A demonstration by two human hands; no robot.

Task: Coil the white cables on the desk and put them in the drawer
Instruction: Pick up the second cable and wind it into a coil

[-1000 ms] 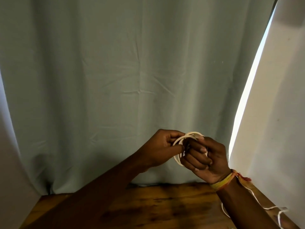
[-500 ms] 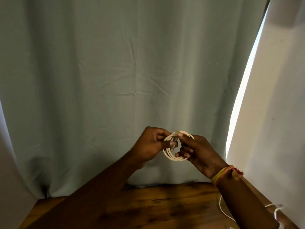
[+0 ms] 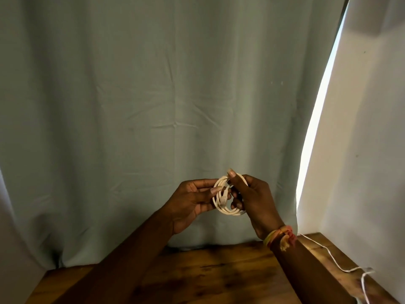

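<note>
Background: pale grey-green curtain (image 3: 153, 106) fills most of the view, with creases and fold lines across the middle, and hangs down to the far edge of the counter. At right, a white wall (image 3: 368, 161). A narrow bright strip of daylight (image 3: 317, 128) runs between the curtain edge and the wall, slanting from top right down to the counter. The room is otherwise dim.

Surface: wooden counter (image 3: 208, 275), dark brown with visible grain and darker stain patches. Only its far part is in view at the bottom of the frame. The right corner is lit by the strip.

Coiled white cable (image 3: 228, 210) is held up in the air above the far edge of the counter, in front of the curtain, near centre. It is a small round coil of several loops, with a connector end (image 3: 223, 197) lying across the loops inside it.

Left hand (image 3: 190, 205) pinches the left side of the coil, thumb tip on the loops and fingers curled behind. Right hand (image 3: 256, 200) grips the right side, one finger raised over the top of the coil and the others curled around the loops. Thread bracelets (image 3: 278, 236) are on the right wrist.

Loose white cable (image 3: 328, 253) lies uncoiled on the right part of the counter. It trails from behind the right wrist toward the near right edge, where it kinks and bends down out of view.
</note>
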